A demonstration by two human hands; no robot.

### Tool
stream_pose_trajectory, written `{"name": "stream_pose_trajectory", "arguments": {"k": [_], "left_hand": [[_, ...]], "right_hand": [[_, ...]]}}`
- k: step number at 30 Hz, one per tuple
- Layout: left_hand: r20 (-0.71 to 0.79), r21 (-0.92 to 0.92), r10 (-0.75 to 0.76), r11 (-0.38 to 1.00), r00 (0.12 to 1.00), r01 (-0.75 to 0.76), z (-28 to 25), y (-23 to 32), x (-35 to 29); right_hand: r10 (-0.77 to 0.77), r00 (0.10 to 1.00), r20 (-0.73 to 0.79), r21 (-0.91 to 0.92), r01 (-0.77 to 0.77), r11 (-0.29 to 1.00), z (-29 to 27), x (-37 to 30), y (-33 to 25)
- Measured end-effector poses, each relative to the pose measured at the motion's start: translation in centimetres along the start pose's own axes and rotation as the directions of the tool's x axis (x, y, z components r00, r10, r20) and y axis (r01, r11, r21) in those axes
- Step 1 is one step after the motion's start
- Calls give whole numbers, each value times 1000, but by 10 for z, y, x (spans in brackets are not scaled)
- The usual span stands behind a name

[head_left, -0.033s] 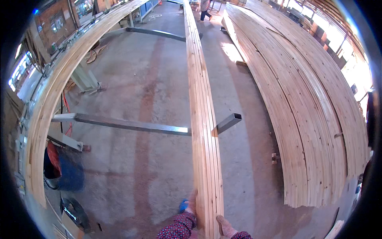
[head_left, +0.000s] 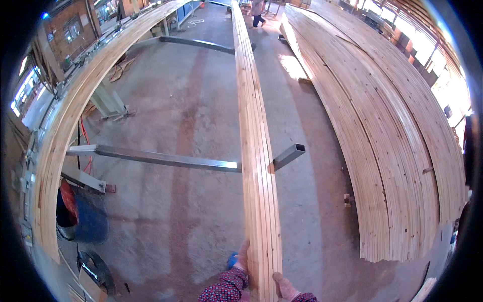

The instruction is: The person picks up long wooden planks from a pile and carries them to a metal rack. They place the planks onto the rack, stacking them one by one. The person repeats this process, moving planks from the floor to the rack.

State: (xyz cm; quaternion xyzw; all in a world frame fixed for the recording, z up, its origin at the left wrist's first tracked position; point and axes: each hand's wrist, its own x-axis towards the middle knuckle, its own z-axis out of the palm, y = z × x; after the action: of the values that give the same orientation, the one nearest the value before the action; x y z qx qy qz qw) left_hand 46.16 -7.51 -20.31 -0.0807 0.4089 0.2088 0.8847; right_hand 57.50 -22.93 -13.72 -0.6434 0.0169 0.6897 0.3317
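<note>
Two hands (head_left: 286,288), one board bundle (head_left: 261,201) between them, two metal crossbars (head_left: 168,157), one blue barrel (head_left: 93,221), one distant person (head_left: 258,12)

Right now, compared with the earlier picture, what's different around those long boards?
Nothing clearly moved, was taken hold of or let go. The left hand is still at the left side of the long boards, the right hand at their right; the near metal bar and wood stack stayed put.
</note>
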Motion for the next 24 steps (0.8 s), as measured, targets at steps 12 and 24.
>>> {"name": "stream_pose_trajectory", "arguments": {"k": [12, 24], "left_hand": [[-7, 168, 193, 968, 981, -189, -3, 102, -132], [106, 150, 172, 971, 979, -187, -40, 112, -115]], "right_hand": [[-16, 969, 245, 143, -20, 990, 143, -33, -11], [-26, 974, 227, 204, -21, 979, 172, -42, -1]]}}
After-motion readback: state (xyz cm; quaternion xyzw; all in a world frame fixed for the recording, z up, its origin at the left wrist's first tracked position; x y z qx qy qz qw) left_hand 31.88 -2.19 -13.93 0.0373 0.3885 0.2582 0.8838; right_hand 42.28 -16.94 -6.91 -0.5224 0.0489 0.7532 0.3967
